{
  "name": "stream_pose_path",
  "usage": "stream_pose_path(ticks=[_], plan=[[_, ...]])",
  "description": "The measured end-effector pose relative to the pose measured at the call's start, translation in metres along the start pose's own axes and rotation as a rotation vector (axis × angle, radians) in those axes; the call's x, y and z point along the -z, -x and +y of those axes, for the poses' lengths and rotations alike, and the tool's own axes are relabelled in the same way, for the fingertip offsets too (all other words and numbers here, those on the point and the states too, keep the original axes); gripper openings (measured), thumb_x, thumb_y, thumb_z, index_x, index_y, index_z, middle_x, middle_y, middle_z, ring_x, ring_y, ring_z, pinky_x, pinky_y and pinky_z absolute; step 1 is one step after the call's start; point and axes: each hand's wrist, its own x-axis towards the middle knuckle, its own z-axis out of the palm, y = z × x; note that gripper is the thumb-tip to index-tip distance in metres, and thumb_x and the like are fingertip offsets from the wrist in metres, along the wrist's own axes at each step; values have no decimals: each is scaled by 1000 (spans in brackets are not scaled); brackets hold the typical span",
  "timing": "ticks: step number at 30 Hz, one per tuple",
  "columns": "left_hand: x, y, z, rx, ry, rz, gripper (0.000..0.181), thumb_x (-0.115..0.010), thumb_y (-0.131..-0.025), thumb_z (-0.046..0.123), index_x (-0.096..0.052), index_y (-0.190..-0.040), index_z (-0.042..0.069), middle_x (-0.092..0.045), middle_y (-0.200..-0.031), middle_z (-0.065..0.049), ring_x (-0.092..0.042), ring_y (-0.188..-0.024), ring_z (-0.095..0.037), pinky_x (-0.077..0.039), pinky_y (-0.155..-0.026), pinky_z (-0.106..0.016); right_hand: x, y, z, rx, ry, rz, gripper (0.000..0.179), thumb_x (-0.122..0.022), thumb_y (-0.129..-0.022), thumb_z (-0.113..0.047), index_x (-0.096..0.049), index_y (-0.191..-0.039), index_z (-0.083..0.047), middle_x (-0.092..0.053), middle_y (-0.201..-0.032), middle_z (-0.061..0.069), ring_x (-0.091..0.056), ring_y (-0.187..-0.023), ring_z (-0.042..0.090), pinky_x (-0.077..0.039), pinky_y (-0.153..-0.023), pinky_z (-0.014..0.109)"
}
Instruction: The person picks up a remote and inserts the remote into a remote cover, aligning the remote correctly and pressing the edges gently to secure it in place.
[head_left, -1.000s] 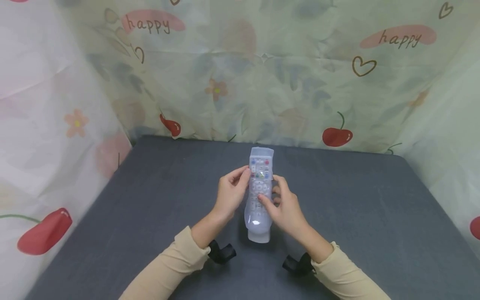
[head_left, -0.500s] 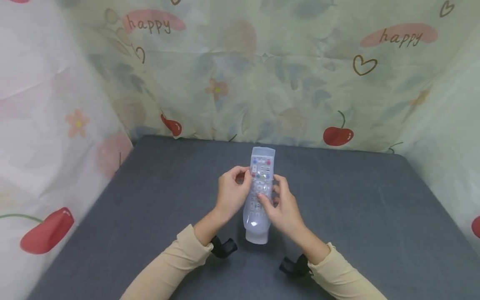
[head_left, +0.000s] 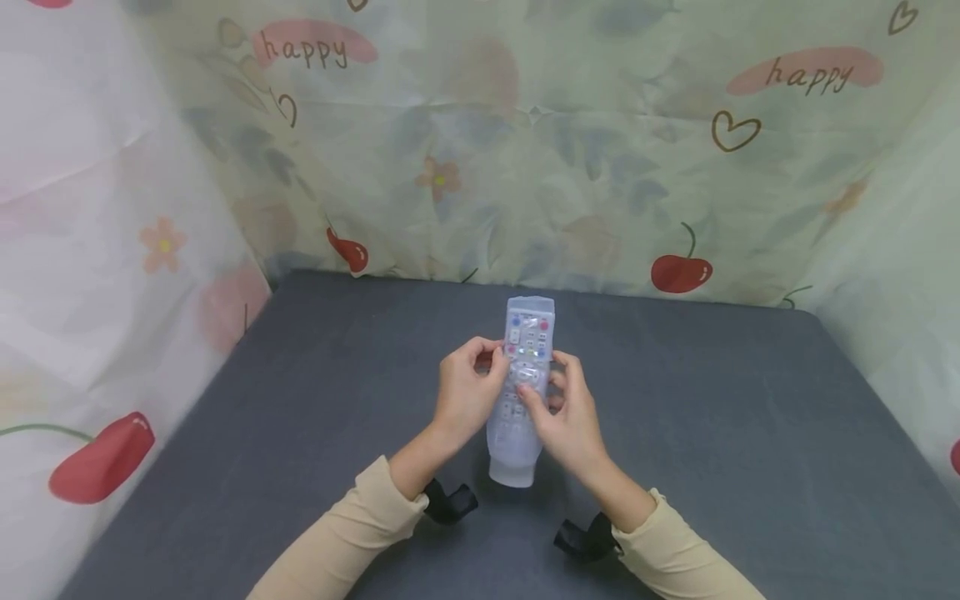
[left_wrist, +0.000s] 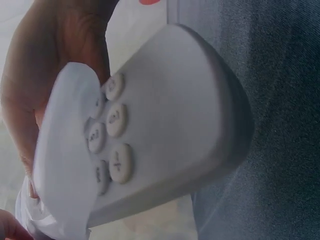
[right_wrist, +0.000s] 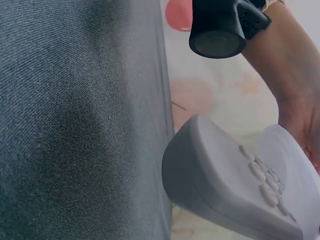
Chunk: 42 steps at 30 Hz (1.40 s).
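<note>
A white remote control (head_left: 512,477) is held up over the table, with a translucent cover (head_left: 531,305) around its upper part. Its lower end sticks out of the cover bare; in the left wrist view this end of the remote control (left_wrist: 175,100) shows several oval buttons beside the cover's loose curved edge. With thumb and forefinger, my left hand (head_left: 467,390) pinches the cover at the remote's left edge. My right hand (head_left: 573,421) grips the right side, thumb on the front over the buttons and fingers curled behind. In the right wrist view the cover (right_wrist: 287,155) flares away from the buttons.
Dark grey cloth covers the table (head_left: 360,358). A printed curtain (head_left: 480,167) with cherries and hearts hangs behind and along both sides. Black wrist cameras, one on the left wrist (head_left: 452,502) and one on the right wrist (head_left: 583,540), sit just above the tabletop.
The remote control has tilted slightly, its lower end swinging left. My left fingertips sit a little lower along its edge, and my right hand keeps its grip. The head view has shifted slightly.
</note>
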Motion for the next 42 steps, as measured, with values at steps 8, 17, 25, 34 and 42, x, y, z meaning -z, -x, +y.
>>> stream_pose_path(ticks=[8, 17, 25, 34, 42], plan=[[2, 1, -3, -5, 32, 0, 16, -55, -88, 5, -67, -92, -5, -71, -91, -18, -68, -74, -23, -53, -61, -20, 2, -2, 1, -14, -9, -16, 48, -62, -87, -3, -37, -128, 1, -64, -105, 27, -68, -73, 30, -56, -62, 28], [13, -7, 1, 153, 136, -133, 27, -54, -94, 19, -64, -98, -5, -69, -88, -21, -67, -73, -18, -56, -66, -26, 7, -2, 1, -66, 20, -80, 52, -64, -86, -4, -36, -130, 0, -63, -109, 28, -68, -79, 34, -57, -69, 36], [13, -17, -6, 245, 178, -269, 34, -54, -94, 30, -65, -108, 1, -64, -85, -10, -59, -72, -8, -56, -69, -29, 10, 0, 5, -66, 32, -162, 55, -63, -88, -8, -33, -134, -1, -60, -115, 27, -68, -87, 34, -56, -72, 39], [15, -18, -8, 216, 171, -270, 29, -53, -95, 24, -63, -103, -2, -58, -77, -7, -56, -65, -6, -55, -67, -30, 14, 0, 5, -68, -19, -255, 61, -62, -89, -11, -28, -139, 0, -57, -120, 28, -67, -92, 33, -56, -73, 36], [9, -17, -9, 214, 192, -200, 28, -53, -96, 24, -64, -103, -1, -59, -78, -8, -53, -63, -6, -48, -61, -23, 18, -1, 5, -67, -50, -303, 70, -65, -86, -5, -23, -141, 1, -56, -121, 30, -66, -95, 35, -56, -71, 31]])
